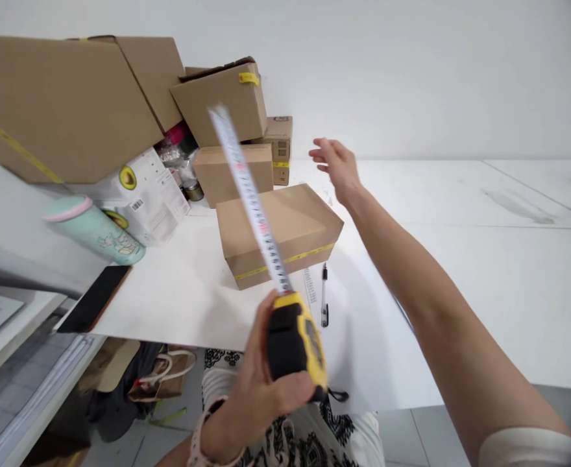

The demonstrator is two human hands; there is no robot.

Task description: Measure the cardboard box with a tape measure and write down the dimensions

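Note:
My left hand (pixel 261 395) is wrapped around a yellow and black tape measure (pixel 292 347). Its white blade (pixel 254 207) sticks out up and away, passing in front of a closed cardboard box (pixel 285 220) with a yellow tape strip. The blade's far end is blurred. Beyond the right end of that box, my right hand (pixel 337 165) is raised with fingers apart and nothing in it. A pen (pixel 324 295) and a printed strip (pixel 310 285) lie on the table just in front of the box.
More cardboard boxes (pixel 222 104) are stacked against the wall at the back left. A mint tumbler (pixel 100 230) stands beside a white avocado-print box (pixel 149 194). Left of the white table (pixel 485 292) is a low shelf (pixel 23 324). Bags (pixel 163 376) sit on the floor.

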